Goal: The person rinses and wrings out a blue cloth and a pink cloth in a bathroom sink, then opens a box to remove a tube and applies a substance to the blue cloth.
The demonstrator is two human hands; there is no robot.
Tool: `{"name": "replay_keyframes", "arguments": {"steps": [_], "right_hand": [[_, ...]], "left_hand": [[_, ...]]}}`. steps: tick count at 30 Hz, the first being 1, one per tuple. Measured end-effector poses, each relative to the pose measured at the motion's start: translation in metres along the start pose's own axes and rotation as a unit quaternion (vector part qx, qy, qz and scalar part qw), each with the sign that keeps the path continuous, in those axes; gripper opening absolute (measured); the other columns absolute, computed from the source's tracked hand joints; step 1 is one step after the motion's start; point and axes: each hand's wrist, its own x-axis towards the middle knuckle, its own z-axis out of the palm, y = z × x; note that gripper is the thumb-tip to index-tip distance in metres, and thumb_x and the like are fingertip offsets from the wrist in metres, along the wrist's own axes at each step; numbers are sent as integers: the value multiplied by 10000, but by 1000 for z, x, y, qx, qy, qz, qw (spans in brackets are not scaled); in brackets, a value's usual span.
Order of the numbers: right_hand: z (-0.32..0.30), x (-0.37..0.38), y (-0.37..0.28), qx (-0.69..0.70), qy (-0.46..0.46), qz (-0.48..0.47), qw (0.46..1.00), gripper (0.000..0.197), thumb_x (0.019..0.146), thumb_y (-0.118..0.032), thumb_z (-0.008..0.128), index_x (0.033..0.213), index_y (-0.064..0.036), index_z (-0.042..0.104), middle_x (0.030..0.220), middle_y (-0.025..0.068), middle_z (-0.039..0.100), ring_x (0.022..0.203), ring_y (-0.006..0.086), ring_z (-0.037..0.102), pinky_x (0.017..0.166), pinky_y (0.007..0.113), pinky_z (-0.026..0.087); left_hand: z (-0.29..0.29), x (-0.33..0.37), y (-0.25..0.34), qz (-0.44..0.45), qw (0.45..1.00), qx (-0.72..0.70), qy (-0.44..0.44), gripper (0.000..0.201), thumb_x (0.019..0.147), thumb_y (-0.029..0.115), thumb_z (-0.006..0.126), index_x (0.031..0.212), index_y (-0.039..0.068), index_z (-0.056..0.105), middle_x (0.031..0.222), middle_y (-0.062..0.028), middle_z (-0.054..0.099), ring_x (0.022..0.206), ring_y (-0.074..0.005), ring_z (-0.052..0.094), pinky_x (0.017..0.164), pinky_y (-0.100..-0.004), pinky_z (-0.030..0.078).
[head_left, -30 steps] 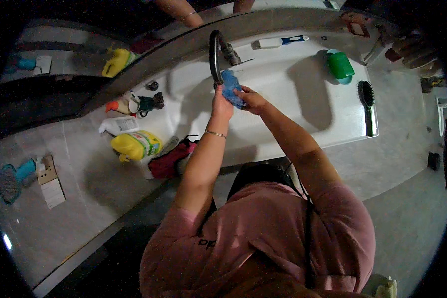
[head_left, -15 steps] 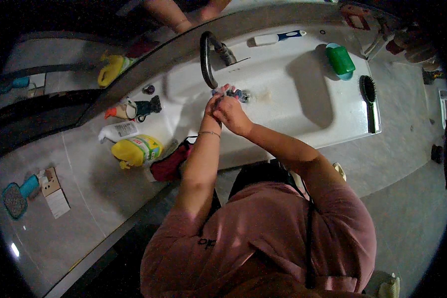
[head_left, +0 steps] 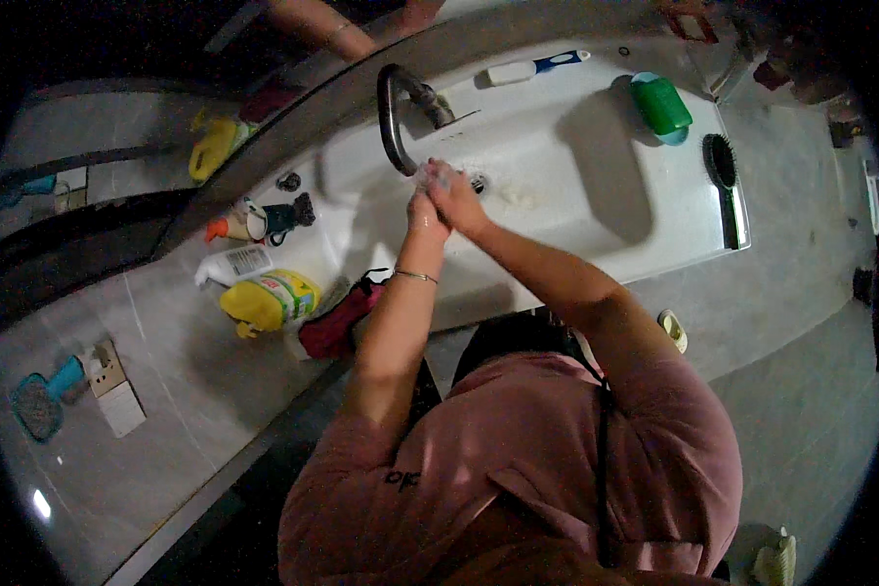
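Observation:
My left hand [head_left: 423, 210] and my right hand [head_left: 454, 195] are pressed together over the white sink [head_left: 527, 146], close under the spout of the dark curved faucet [head_left: 389, 117]. The right hand lies over the left, and both are closed. Something pale and wet, possibly water or foam, shows at the fingertips. Whatever lies between the palms is hidden. Just right of the hands, the round drain [head_left: 479, 183] is visible, with whitish suds [head_left: 513, 198] beside it.
A white brush with a blue handle [head_left: 537, 68], a green soap box [head_left: 661, 105] and a black hairbrush [head_left: 722, 181] lie on the sink's rim. At left are a yellow package [head_left: 272, 300], a white bottle [head_left: 234, 264], a cup [head_left: 256, 221] and a dark red pouch [head_left: 332, 327].
My hands have shifted slightly, and the right fingers now lie more along the left hand. The dark bluish patch beside the fingers is gone from view; the drain shows there.

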Motion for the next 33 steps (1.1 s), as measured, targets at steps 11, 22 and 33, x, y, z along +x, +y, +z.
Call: {"name": "replay_keyframes", "arguments": {"steps": [11,22,33], "right_hand": [[-53,30,-19,178,-378,135,898,448,856,-487,539,994,-66,604,875,59,602,737,183,595,719,333,493],[-59,27,-38,356,-401,80,840,261,804,2,513,1059,-23,560,912,49,605,860,151,580,775,285,472],[-34,26,-32,208,-273,75,936,233,821,-16,483,1019,-63,595,846,82,612,777,185,577,679,317,459]], "left_hand": [[9,-42,10,-107,983,125,-76,465,856,228,610,1229,62,389,1170,-101,478,1078,-237,461,849,-376,449],[11,-46,18,-316,924,171,-132,188,816,162,619,951,94,507,725,-13,502,419,-37,319,352,-167,206],[5,-35,12,-222,868,442,-39,179,784,268,611,776,95,565,612,-9,501,456,-123,425,363,-281,301]]}}
